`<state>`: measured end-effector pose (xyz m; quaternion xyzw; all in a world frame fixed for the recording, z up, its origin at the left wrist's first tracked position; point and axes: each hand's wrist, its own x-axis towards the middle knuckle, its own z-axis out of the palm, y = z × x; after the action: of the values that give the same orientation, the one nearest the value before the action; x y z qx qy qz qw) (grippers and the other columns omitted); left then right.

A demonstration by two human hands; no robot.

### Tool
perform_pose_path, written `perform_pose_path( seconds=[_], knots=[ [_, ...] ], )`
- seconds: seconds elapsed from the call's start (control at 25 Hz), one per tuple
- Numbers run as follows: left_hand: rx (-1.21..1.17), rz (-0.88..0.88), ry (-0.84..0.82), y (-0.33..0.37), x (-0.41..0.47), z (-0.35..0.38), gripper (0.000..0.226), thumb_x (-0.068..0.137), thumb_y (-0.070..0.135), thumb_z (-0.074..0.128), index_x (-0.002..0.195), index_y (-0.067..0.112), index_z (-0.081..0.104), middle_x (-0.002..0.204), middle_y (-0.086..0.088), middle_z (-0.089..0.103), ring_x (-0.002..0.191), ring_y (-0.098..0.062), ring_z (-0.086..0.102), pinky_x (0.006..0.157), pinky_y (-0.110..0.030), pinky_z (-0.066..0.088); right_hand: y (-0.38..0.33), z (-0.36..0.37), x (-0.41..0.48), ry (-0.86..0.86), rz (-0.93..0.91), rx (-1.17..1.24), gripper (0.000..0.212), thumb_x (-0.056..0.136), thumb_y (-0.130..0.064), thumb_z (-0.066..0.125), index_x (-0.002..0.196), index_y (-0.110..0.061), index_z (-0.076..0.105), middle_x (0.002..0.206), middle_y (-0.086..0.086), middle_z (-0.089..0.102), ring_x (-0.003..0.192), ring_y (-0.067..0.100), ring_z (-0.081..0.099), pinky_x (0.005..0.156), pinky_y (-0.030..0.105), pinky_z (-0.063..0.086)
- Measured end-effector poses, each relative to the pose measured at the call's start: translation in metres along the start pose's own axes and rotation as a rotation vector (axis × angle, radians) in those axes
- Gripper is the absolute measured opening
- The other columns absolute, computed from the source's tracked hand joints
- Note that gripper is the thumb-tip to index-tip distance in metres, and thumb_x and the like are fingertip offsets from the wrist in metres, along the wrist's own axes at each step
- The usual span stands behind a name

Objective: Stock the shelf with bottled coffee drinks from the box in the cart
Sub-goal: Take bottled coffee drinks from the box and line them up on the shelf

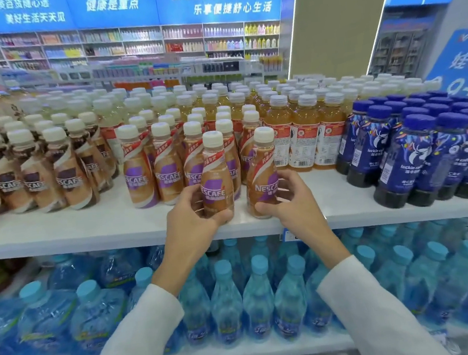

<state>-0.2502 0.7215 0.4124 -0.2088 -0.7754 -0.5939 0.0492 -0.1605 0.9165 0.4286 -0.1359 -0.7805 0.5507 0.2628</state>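
Two tan Nescafe coffee bottles with purple labels and cream caps stand at the front edge of the white top shelf. My left hand is wrapped around the lower part of the left bottle. My right hand grips the base of the right bottle. Both bottles are upright and stand in front of the rows of matching purple-label coffee bottles. The box and the cart are out of view.
Brown-label Nescafe bottles fill the shelf's left, orange drink bottles sit behind on the right, dark blue coffee bottles at far right. Blue-capped water bottles fill the shelf below. More aisles stand in the background.
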Motion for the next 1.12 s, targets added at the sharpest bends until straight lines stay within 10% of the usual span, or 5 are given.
perform_pose_path(
  seconds=[0.44, 1.12],
  knots=[
    [0.026, 0.055, 0.14, 0.001, -0.008, 0.011, 0.071, 0.061, 0.055, 0.092, 0.118, 0.036, 0.053, 0.114, 0.013, 0.065, 0.101, -0.009, 0.067, 0.083, -0.03, 0.06, 0.0, 0.016, -0.02, 0.155, -0.06, -0.118, 0.068, 0.066, -0.044, 0.092, 0.121, -0.039, 0.052, 0.111, -0.023, 0.064, 0.094, -0.01, 0.063, 0.072, 0.005, 0.05],
    [0.031, 0.047, 0.263, -0.026, -0.008, -0.054, 0.064, 0.067, 0.047, 0.093, 0.119, 0.034, 0.06, 0.114, 0.015, 0.066, 0.091, 0.003, 0.067, 0.065, -0.007, 0.05, -0.004, 0.031, 0.03, 0.194, 0.0, -0.185, 0.069, 0.076, -0.034, 0.089, 0.131, -0.024, 0.048, 0.13, -0.003, 0.061, 0.113, 0.017, 0.062, 0.096, 0.034, 0.055]
  ],
)
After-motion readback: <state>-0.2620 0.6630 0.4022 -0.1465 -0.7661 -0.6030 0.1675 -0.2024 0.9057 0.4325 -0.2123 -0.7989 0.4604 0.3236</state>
